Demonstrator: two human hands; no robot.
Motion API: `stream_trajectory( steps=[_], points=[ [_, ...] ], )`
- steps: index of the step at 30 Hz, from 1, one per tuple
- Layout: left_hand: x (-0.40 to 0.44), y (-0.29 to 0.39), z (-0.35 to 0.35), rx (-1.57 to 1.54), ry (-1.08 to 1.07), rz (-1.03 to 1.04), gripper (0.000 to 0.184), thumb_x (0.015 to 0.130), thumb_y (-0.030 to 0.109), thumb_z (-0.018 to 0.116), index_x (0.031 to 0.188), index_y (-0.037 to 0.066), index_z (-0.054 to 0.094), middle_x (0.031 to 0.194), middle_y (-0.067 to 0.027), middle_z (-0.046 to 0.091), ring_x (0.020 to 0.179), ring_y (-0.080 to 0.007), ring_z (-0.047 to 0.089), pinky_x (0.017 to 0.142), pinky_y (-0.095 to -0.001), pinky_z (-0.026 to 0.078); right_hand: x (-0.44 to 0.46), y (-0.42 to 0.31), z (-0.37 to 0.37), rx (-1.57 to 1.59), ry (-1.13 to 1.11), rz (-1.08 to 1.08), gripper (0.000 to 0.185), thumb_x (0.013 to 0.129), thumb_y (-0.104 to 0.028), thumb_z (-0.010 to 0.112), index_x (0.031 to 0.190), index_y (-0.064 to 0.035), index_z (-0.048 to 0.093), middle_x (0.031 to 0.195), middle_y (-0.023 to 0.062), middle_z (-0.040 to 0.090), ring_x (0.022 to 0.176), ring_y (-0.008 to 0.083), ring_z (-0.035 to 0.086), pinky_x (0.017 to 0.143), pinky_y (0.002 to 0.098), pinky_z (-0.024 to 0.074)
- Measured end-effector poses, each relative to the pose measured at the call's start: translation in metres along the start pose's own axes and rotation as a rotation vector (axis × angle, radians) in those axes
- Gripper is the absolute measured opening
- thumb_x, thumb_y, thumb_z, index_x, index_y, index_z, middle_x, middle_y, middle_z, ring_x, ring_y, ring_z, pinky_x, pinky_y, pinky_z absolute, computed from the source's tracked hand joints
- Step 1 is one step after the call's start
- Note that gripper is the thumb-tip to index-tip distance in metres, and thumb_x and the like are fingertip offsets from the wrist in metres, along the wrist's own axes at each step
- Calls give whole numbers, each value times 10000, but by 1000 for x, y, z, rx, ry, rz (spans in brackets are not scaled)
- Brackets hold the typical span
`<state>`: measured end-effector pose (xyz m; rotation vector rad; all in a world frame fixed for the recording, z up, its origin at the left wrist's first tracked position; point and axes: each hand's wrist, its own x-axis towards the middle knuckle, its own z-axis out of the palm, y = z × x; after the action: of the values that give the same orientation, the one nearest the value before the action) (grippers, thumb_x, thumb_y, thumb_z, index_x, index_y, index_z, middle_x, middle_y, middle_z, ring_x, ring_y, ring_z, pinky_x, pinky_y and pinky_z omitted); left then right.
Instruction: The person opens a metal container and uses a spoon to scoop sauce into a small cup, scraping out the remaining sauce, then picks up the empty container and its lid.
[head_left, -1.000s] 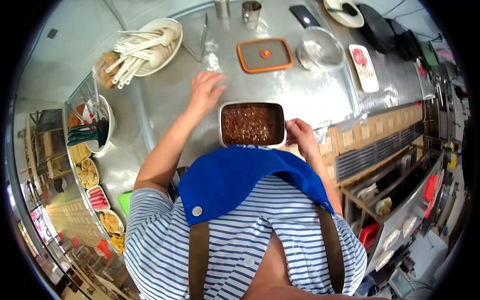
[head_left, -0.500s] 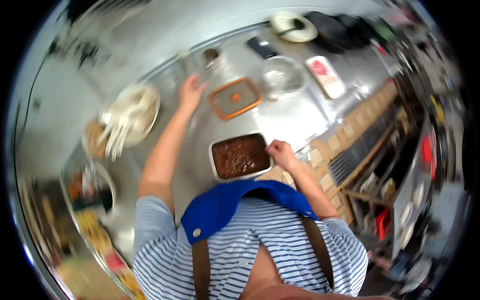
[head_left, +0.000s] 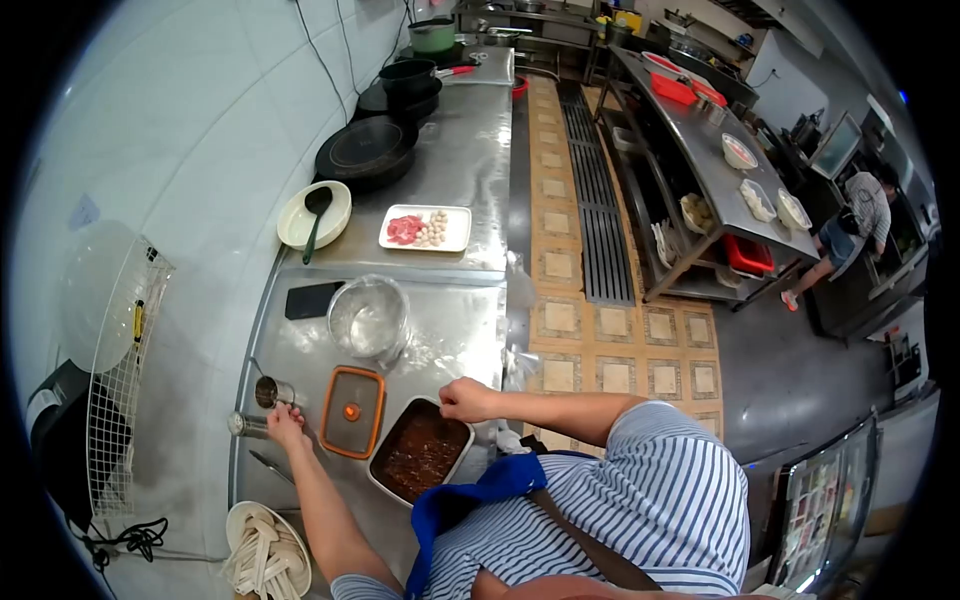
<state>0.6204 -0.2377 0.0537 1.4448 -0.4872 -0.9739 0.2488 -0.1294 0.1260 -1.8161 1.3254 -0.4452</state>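
A rectangular metal container [head_left: 421, 449] of dark, glossy sauce stands on the steel counter, close to the blue apron. My right hand [head_left: 466, 400] is closed at its far right corner; whether it pinches the rim or something small I cannot make out. My left hand [head_left: 287, 422] reaches to the far side of the counter, its fingers closed beside a small metal cup [head_left: 273, 391] and a shaker-like jar [head_left: 247, 425]. What the fingers grip is too small to tell. Between the hands lies an orange-rimmed lid [head_left: 352, 412] with an orange knob.
Beyond the lid are a clear bowl [head_left: 369, 317], a phone [head_left: 313, 300], a white tray [head_left: 425, 229] of meat and pale pieces, a bowl [head_left: 314, 216] with a dark ladle and black pans [head_left: 367, 152]. White spoons [head_left: 266, 556] fill a bowl. A person [head_left: 855, 222] stands far right.
The view has turned to the right along the counter. My left hand has moved from open above the counter to the metal cup and jar. My right hand stays at the container's edge.
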Motion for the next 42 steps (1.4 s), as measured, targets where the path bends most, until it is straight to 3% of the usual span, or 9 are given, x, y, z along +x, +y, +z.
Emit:
stream_trajectory(
  steps=[8, 12, 20, 24, 27, 32, 36, 38, 42],
  points=[
    [-112, 39, -41, -42, -96, -40, 175, 900, 265, 522, 862, 102, 472, 737, -14, 512, 601, -131, 513, 532, -253, 433, 9, -2, 11, -36, 18, 23, 256, 717, -257, 578, 794, -14, 603, 748, 205, 606, 727, 379, 577, 672, 438, 457],
    [-183, 70, -50, -38, -249, 30, 181, 917, 241, 488, 812, 97, 454, 695, 1, 439, 638, -125, 486, 567, -230, 402, 0, -32, -2, -131, 361, -182, 508, 710, -332, 684, 1088, -53, 491, 1001, 182, 582, 858, 352, 562, 752, 404, 452],
    [-282, 80, -31, -22, -515, 40, 223, 941, 228, 444, 778, 78, 424, 685, -2, 397, 646, -117, 439, 569, -230, 368, -3, -98, 11, 546, -20, -355, 789, 666, -364, 727, 1275, -22, 362, 1184, 186, 483, 1001, 300, 535, 824, 358, 443],
    [-278, 50, -31, -69, -663, 54, 231, 941, 215, 441, 760, 75, 413, 658, -6, 402, 610, -119, 434, 548, -233, 365, -3, -92, 25, 462, 169, -397, 620, 689, -339, 702, 1165, -6, 486, 1054, 182, 561, 910, 286, 574, 761, 359, 461],
    [-288, 46, -22, 17, -663, 14, 236, 936, 214, 449, 750, 76, 404, 617, -9, 407, 555, -118, 419, 534, -246, 381, -20, -98, 22, 312, 252, -335, 286, 738, -279, 623, 791, 2, 617, 674, 163, 590, 685, 331, 591, 613, 404, 451],
    [-299, 38, -13, 35, -601, 46, 234, 932, 201, 451, 736, 84, 401, 619, -6, 405, 549, -109, 406, 527, -242, 377, -37, -101, 21, 67, 192, -237, 279, 737, -264, 617, 837, -3, 615, 785, 177, 626, 745, 339, 601, 676, 401, 461],
    [-272, 17, -22, 1, -641, 109, 230, 929, 187, 450, 729, 86, 400, 617, -4, 402, 547, -105, 400, 524, -237, 374, -37, -100, 20, 386, 406, -264, 261, 738, -257, 610, 915, -65, 589, 786, 114, 582, 727, 283, 578, 627, 380, 437],
    [-263, 10, -23, -16, -656, 136, 228, 928, 180, 449, 726, 87, 400, 617, -3, 401, 547, -103, 397, 523, -235, 373, -35, -100, 16, 329, 540, -306, 201, 739, -232, 604, 867, -77, 603, 746, 108, 585, 702, 274, 579, 606, 380, 432],
    [-261, 5, -25, 15, -658, 133, 221, 922, 173, 451, 726, 82, 404, 624, -8, 415, 550, -104, 412, 520, -234, 377, -45, -109, 8, 326, 406, -355, 163, 730, -217, 600, 761, -58, 602, 632, 111, 568, 611, 291, 574, 551, 387, 432]
  ],
)
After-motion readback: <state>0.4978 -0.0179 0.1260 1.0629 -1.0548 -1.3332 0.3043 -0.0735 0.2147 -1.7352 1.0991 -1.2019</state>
